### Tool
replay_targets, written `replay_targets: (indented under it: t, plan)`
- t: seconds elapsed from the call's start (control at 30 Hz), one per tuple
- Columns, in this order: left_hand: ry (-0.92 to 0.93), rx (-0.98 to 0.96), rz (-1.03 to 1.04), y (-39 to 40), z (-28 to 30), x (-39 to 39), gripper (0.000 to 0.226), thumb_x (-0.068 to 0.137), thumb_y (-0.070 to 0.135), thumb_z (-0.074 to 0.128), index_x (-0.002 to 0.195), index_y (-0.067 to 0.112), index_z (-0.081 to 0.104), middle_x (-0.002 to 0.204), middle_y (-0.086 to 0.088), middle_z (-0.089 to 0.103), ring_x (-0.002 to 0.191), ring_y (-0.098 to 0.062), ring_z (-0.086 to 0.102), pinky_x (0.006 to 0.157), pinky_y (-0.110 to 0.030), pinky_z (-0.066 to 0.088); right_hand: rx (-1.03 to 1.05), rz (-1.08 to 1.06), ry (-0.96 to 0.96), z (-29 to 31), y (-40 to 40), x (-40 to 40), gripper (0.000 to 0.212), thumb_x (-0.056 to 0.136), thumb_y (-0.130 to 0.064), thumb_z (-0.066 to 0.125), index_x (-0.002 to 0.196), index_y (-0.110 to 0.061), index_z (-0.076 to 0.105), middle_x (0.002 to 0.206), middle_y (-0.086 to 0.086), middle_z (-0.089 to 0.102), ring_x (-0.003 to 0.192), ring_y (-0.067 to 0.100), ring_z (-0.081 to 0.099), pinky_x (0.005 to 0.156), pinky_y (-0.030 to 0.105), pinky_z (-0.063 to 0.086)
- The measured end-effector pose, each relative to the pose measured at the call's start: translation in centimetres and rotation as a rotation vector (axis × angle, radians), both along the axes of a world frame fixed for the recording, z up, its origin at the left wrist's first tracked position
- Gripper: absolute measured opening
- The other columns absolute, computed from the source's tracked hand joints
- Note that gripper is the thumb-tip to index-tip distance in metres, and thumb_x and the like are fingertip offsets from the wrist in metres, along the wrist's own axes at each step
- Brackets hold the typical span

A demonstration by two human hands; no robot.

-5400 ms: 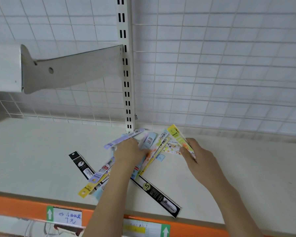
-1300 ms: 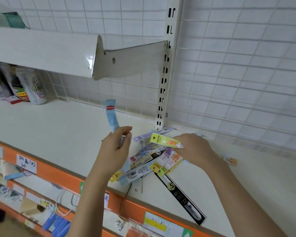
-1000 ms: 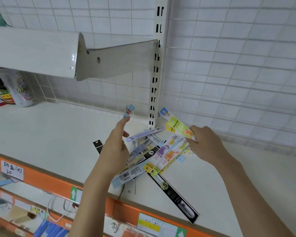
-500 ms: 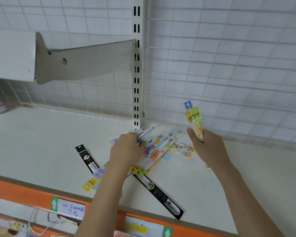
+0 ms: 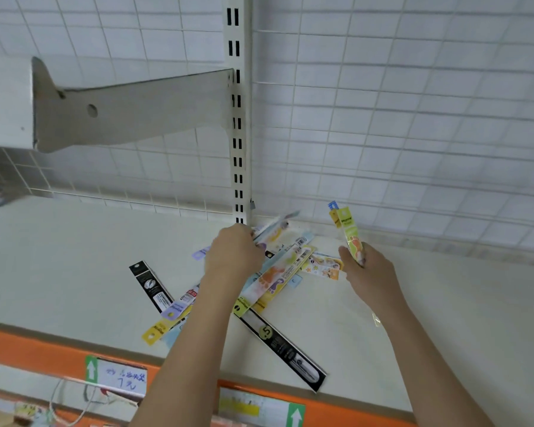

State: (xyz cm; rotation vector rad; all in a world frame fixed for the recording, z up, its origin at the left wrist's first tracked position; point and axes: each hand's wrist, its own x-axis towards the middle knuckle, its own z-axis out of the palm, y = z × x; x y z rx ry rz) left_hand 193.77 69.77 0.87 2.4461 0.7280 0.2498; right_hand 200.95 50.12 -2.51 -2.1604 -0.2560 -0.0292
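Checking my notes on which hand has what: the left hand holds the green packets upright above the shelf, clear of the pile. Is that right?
Not quite. It is the right hand that holds the green packets upright above the shelf, clear of the pile, as the head view shows. The left hand grips pale packets at the pile's far end.

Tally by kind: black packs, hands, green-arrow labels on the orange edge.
Black packs: 2, left black pack, right black pack
Hands: 2, left hand gripping pale pack, right hand gripping yellow-green pack
Green-arrow labels: 2, left label, right label
Total: 6
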Motion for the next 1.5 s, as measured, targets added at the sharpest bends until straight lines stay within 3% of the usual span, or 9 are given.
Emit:
replay_targets:
  t: [0.13,0.37,0.47,0.67,0.93,1.03,1.1,1.27,1.5]
  plan:
    - [-0.109,-0.121,0.029,0.7,1.1,-1.3,0.018,0.088,0.025,0.056,0.080,0.010,0.063,0.084,-0.009,0.072,0.072,-0.025,0.064,0.063,-0.029,0.050,-0.014,-0.005,-0.046,0.1,0.3,0.1,0.031,0.095,-0.026,0.048,0.070,-0.009,0.041,0.066,0.008,0.049,0.058,0.019,0.043,0.047,0.016,0.032]
    - [-0.249,-0.173,0.109,0.9,1.5,-4.0,0.045,0.088,0.040,0.059,0.061,0.005,0.055,0.055,-0.004,0.056,0.052,-0.017,0.045,0.050,-0.026,0.035,0.090,0.087,-0.031,0.9,1.9,-1.3,0.028,0.097,-0.030,0.044,0.094,-0.010,0.064,0.085,0.014,0.068,0.078,0.026,0.063,0.068,0.030,0.045]
    - [-0.281,-0.190,0.098,1.3,0.8,-4.9,0.023,0.081,0.028,0.069,0.074,0.010,0.056,0.064,0.001,0.056,0.060,-0.016,0.048,0.054,-0.023,0.038,-0.034,0.235,-0.052,0.9,2.3,-1.7,0.025,0.098,-0.030,0.046,0.081,-0.016,0.059,0.072,0.007,0.061,0.061,0.023,0.054,0.051,0.012,0.035]
    - [-0.294,-0.181,0.134,2.3,0.1,-6.5,0.007,0.088,0.010,0.052,0.090,0.009,0.045,0.071,0.000,0.048,0.061,-0.018,0.044,0.052,-0.024,0.035,-0.456,0.576,-0.192,0.7,4.3,-1.7,0.002,0.089,-0.024,0.057,0.089,-0.023,0.058,0.072,-0.009,0.055,0.071,0.012,0.053,0.063,0.030,0.040]
    - [-0.263,-0.165,0.215,3.6,0.5,-9.1,0.050,0.089,0.012,0.049,0.137,0.013,0.032,0.078,-0.001,0.052,0.070,-0.023,0.052,0.064,-0.030,0.038,-0.709,0.643,-0.316,0.5,5.6,-2.0,0.026,0.095,-0.039,0.048,0.094,-0.017,0.063,0.086,-0.004,0.053,0.082,0.017,0.055,0.063,0.030,0.037]
    - [-0.216,-0.123,0.205,3.4,0.7,-9.3,0.005,0.088,0.014,0.048,0.092,0.012,0.050,0.070,-0.002,0.047,0.065,-0.025,0.046,0.055,-0.030,0.033,-0.699,0.617,-0.352,0.1,5.4,-2.0,0.029,0.094,-0.043,0.049,0.099,-0.018,0.063,0.088,-0.007,0.046,0.084,0.015,0.052,0.065,0.031,0.039]
    - [-0.194,-0.111,0.180,3.2,0.6,-9.3,0.020,0.086,0.016,0.048,0.069,0.012,0.039,0.060,-0.002,0.041,0.055,-0.021,0.039,0.049,-0.028,0.030,-0.681,0.599,-0.373,0.0,5.2,-2.0,0.028,0.092,-0.043,0.051,0.100,-0.020,0.063,0.094,-0.008,0.045,0.084,0.016,0.055,0.064,0.031,0.041]
    - [-0.171,-0.101,0.190,3.2,0.1,-9.1,0.029,0.088,0.022,0.049,0.065,0.014,0.033,0.059,-0.001,0.039,0.053,-0.020,0.037,0.049,-0.029,0.030,-0.716,0.554,-0.372,0.9,4.3,-1.7,0.035,0.088,-0.032,0.057,0.123,-0.026,0.052,0.116,-0.008,0.054,0.103,0.016,0.053,0.069,0.025,0.034]
    - [-0.170,-0.064,0.180,3.3,-0.6,-9.2,0.034,0.090,0.026,0.050,0.064,0.015,0.031,0.058,-0.001,0.041,0.052,-0.019,0.040,0.048,-0.028,0.032,-0.756,0.515,-0.372,1.3,4.5,-1.4,0.037,0.089,-0.050,0.053,0.117,-0.027,0.051,0.092,-0.007,0.060,0.090,0.019,0.058,0.066,0.030,0.038]
